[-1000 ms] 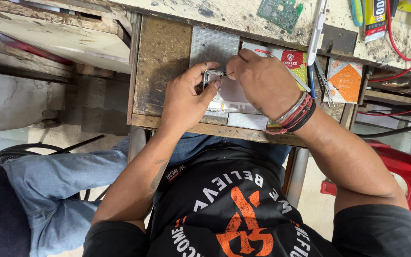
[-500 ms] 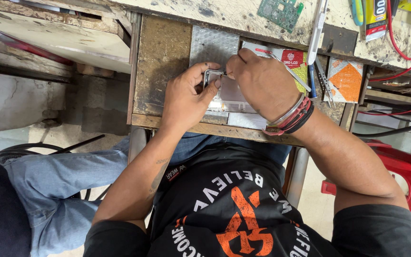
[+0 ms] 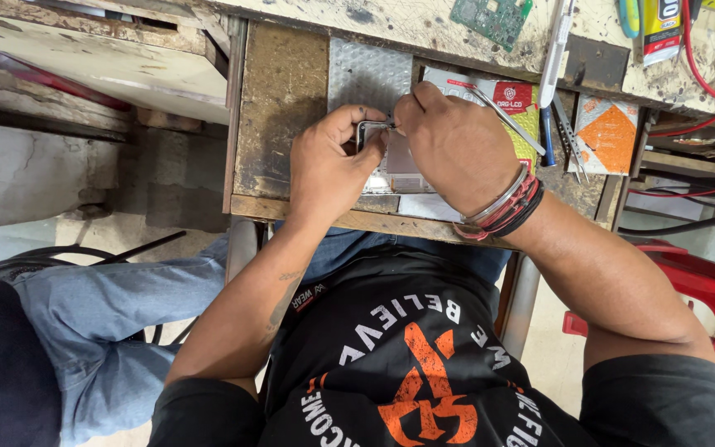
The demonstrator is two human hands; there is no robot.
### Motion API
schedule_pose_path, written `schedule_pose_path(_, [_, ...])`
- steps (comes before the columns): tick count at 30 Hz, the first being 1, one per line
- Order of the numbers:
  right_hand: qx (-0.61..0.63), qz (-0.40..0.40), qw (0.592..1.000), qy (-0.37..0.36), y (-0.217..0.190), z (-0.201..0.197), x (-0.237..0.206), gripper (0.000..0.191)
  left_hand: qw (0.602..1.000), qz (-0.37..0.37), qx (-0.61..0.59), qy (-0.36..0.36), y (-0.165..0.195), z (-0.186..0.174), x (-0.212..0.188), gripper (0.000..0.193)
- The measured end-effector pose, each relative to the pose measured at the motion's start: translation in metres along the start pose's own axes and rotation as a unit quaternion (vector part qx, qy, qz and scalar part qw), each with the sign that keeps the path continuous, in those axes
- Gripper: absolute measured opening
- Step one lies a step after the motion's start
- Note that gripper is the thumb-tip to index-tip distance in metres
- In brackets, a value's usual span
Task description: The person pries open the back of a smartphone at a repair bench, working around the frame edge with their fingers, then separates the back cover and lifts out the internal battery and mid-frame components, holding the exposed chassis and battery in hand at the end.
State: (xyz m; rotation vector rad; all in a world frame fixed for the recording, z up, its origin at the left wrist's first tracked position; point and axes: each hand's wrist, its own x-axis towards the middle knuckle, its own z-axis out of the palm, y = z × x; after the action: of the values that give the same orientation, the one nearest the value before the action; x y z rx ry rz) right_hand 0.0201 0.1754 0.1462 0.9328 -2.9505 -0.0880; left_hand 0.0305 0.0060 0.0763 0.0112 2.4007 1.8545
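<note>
Both arms reach forward from the person's body to a pulled-out brown wooden drawer [image 3: 281, 108] under the workbench, and the two hands meet over its middle. The left hand [image 3: 324, 170] is curled, with its fingers bent round and its thumb tucked in, pinching the left edge of a small flat silver metal part [image 3: 371, 130]. The right hand [image 3: 455, 149] is curled too, knuckles up, with its fingertips pressed together on a thin silver metal tool [image 3: 502, 116]. The tool's far end sticks out past the hand and slants up and to the right, so its long side runs on a slant; its tip is hidden under the fingers beside the small part. The small part sits just above a bigger flat grey panel [image 3: 403, 170] that lies in the drawer, half under both hands. Which way the small part points is too hard to tell. The right wrist wears red, black and silver bands [image 3: 505, 207]. A green circuit board [image 3: 490, 18] lies on the bench top, well apart from the hands.
</note>
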Motion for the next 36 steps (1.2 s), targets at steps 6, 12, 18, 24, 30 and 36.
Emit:
schedule_pose_path(6, [0.004,0.000,1.000,0.002,0.001,-0.001,-0.002,0.012,1.000,-0.021,-0.013,-0.008,-0.003,0.004,0.003,0.020])
schedule_pose_path(12, [0.024,0.010,1.000,0.017,0.001,-0.002,-0.008,0.011,0.999,-0.020,-0.045,-0.017,-0.005,0.005,0.005,0.018])
schedule_pose_path(18, [0.103,0.031,0.994,0.022,0.008,-0.001,-0.017,0.009,0.999,-0.026,-0.021,-0.016,-0.003,0.004,0.004,0.018])
schedule_pose_path(24, [0.153,0.074,0.981,0.092,0.006,0.010,-0.027,0.016,0.999,-0.018,-0.026,-0.018,0.000,0.006,0.004,0.018])
schedule_pose_path(30, [0.183,0.085,0.968,0.152,0.005,0.016,-0.035,0.013,0.999,-0.018,-0.030,-0.019,0.002,0.010,0.005,0.017])
schedule_pose_path(36, [0.180,0.069,0.964,0.185,0.008,0.021,-0.037,0.013,0.998,-0.019,-0.046,-0.027,0.003,0.013,0.006,0.017])
